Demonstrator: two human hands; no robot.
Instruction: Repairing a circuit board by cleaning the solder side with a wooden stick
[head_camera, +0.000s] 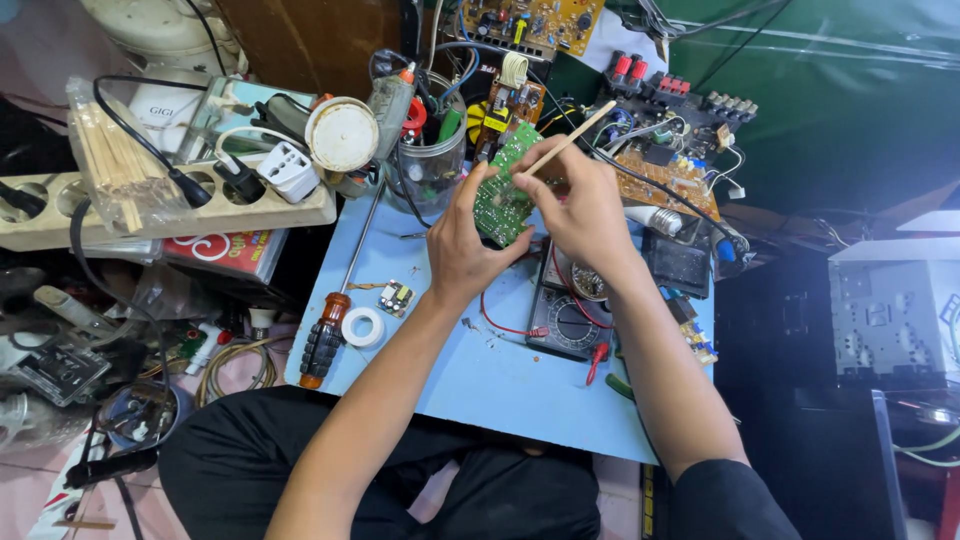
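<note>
Left hand (462, 250) grips small green rectangular circuit board (503, 190) by its lower edge; right hand (575, 205) pinches thin wooden stick (568, 140) just above.

Looks like a small home-style electronics repair workshop, pretty cramped and cluttered. The person sits cross-legged at a low blue counter (470, 380) with a multimeter (566, 322) and its red lead, a long screwdriver (335, 310) with an orange and black handle, and a roll of white tape (362, 326) lying on it. Bare circuit boards are stacked at the back, like the brown one (668, 176) and another yellowish board (530, 22) leaning up top. A beige power strip (150, 205) full of plugs, a jar of tools (432, 150) and loose cables all over pretty much give it away.
</note>
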